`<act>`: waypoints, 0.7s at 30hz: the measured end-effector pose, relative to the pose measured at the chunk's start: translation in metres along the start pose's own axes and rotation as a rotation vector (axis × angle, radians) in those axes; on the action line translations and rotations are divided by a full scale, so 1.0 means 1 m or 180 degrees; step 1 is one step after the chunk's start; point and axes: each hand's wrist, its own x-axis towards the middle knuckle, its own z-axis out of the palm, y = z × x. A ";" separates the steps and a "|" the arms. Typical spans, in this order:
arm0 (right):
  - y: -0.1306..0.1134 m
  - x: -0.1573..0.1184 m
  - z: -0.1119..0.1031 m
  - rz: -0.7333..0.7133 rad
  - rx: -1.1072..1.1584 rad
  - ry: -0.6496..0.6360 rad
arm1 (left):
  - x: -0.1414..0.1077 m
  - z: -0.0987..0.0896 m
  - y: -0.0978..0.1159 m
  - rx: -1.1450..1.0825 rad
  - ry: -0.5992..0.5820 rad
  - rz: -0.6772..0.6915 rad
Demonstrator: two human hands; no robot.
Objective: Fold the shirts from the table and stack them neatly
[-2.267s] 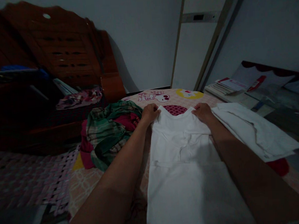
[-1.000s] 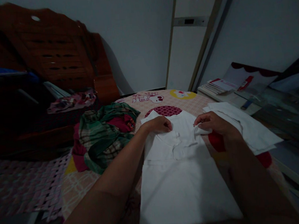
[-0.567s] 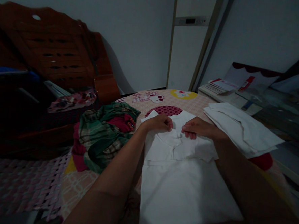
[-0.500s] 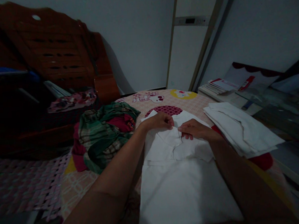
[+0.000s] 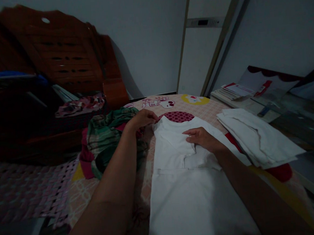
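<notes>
A white garment lies spread on a round, patterned table cover, its collar end away from me. My left hand is at the garment's far left corner, its thumb and fingers closed at the edge; whether cloth is between them is hard to see. Over the upper middle of the garment is my right hand, fingers spread and touching or just above the cloth, holding nothing visible.
A green plaid and magenta cloth heap sits at the left, folded white clothes at the right. Beyond are a wooden chair, a woven pink seat, a glass-topped stand and a tall white appliance.
My left hand has moved left from the garment's middle to its far left corner. My right hand has loosened its hold on the cloth. The view has shifted slightly.
</notes>
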 end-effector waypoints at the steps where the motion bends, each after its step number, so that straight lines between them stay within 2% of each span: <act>1: 0.000 0.000 0.000 -0.0025 0.0008 0.0024 | -0.001 0.000 -0.005 0.0125 -0.0084 -0.0049; 7: -0.002 -0.004 0.003 0.0034 0.0282 -0.0024 | -0.001 0.006 -0.018 0.0522 -0.0378 -0.0333; 10: -0.005 -0.004 0.005 -0.0169 0.0300 0.0185 | -0.002 0.004 -0.019 0.0485 -0.0363 -0.0357; 16: -0.008 -0.002 0.006 -0.0585 0.0196 0.0701 | -0.001 0.003 -0.002 -0.0094 0.0074 0.0199; 21: -0.006 0.000 0.004 -0.0756 0.0109 0.0935 | 0.011 0.032 0.009 0.0039 0.0152 0.0580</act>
